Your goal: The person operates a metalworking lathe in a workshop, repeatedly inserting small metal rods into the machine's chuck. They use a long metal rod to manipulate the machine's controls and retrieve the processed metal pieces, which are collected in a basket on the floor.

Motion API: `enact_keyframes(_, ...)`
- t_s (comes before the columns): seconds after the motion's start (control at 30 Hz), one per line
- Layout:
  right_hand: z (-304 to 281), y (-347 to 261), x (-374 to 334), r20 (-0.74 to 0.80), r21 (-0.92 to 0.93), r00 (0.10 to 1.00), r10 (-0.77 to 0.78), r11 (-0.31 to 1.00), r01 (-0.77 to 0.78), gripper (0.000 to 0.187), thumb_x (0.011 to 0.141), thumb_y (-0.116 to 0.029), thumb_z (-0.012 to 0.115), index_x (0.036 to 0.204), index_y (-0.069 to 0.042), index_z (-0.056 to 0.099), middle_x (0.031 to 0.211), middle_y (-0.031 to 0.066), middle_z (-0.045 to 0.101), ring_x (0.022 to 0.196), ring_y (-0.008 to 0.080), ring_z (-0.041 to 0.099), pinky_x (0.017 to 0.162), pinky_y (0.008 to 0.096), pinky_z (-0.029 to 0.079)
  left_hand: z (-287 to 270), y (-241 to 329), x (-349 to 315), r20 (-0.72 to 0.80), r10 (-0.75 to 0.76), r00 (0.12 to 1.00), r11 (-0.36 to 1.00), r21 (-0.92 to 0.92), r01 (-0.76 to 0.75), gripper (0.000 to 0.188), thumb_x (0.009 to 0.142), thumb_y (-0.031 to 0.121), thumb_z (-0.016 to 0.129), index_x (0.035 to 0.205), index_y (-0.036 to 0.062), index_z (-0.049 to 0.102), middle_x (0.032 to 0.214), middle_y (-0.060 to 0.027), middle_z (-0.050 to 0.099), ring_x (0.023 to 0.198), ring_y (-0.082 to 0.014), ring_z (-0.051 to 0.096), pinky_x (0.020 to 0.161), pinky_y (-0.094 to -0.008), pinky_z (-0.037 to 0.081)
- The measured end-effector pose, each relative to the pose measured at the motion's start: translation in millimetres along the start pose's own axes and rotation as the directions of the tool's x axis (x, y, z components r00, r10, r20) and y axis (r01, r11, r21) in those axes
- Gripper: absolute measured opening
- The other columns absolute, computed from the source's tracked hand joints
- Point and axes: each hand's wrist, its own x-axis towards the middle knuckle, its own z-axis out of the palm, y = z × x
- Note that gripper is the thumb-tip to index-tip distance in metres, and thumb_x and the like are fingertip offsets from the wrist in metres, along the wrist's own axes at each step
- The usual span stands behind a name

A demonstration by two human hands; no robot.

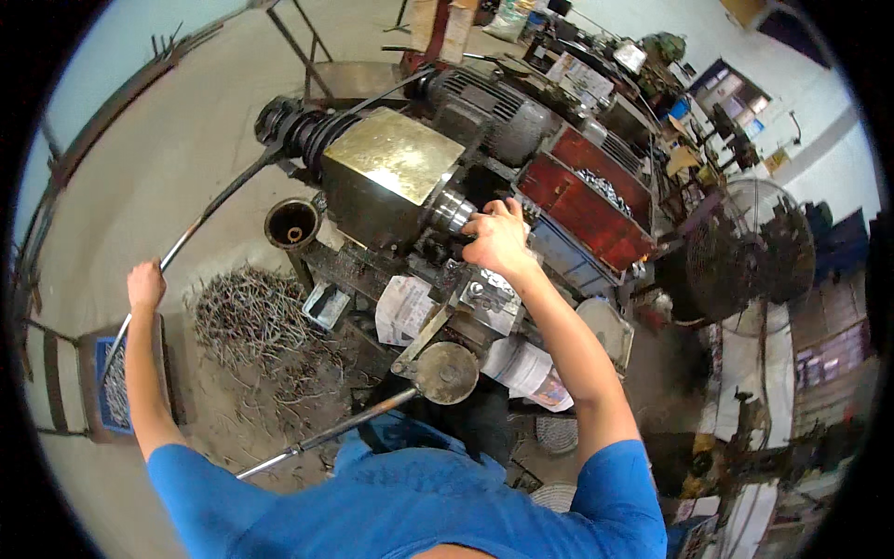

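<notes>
Out to the left, my left hand [146, 285] is wrapped round a long metal lever [220, 197]. The lever runs up to the rear end of a small lathe's headstock [396, 154], which has a shiny brass-coloured top cover. My right hand [501, 235] is at the front of the bright steel spindle nose [452, 211], its fingers curled in close to it. Whatever those fingers hold is hidden behind the hand. Below it, the lathe's slide carries a round dark plate [446, 373] and a second long steel handle [345, 428].
Curly metal shavings [251, 312] are heaped on the floor at left, near a blue crate [114, 384] of small parts. A round metal pot [292, 224] stands beside the headstock. Behind the lathe are a motor [498, 107] and a red metal bin [582, 200]. A fan [745, 256] stands right.
</notes>
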Motion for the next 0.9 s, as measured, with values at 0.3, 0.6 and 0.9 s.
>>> enact_keyframes(0.3,-53,25,-111,-0.342,0.111,0.939,0.049,0.994,-0.011,0.039,0.052,-0.020,0.064,0.090,-0.012,0.067,0.113,0.0041,0.059,0.112,0.0275,0.047,0.103,0.0536,0.025,34,218,-53,0.062,0.033,0.998,0.541,-0.840,0.034,0.032,0.075,0.019,0.062,0.100,-0.0006,0.059,0.080,-0.0155,0.063,0.073,-0.0268,0.061,0.069,-0.0374,0.048)
enact_keyframes(0.6,-52,97,-337,-0.128,0.134,0.818,0.560,0.827,-0.545,0.039,0.054,-0.014,0.062,0.092,-0.006,0.068,0.103,0.0111,0.064,0.103,0.0302,0.053,0.095,0.0404,0.038,72,304,-29,0.362,0.625,0.691,0.766,-0.116,-0.632,0.024,0.071,0.021,0.065,0.094,0.0135,0.066,0.089,-0.0112,0.066,0.088,-0.0271,0.064,0.074,-0.0427,0.050)
enact_keyframes(0.9,18,158,-587,0.094,-0.308,0.064,0.993,0.091,-0.947,0.059,0.062,-0.016,0.061,0.121,-0.012,0.054,0.117,0.0134,0.058,0.107,0.0323,0.054,0.096,0.0417,0.038,54,279,-59,0.410,0.374,0.832,0.879,-0.443,-0.177,0.054,0.075,0.035,0.065,0.124,0.0139,0.051,0.098,-0.0163,0.064,0.091,-0.0337,0.061,0.078,-0.0450,0.049)
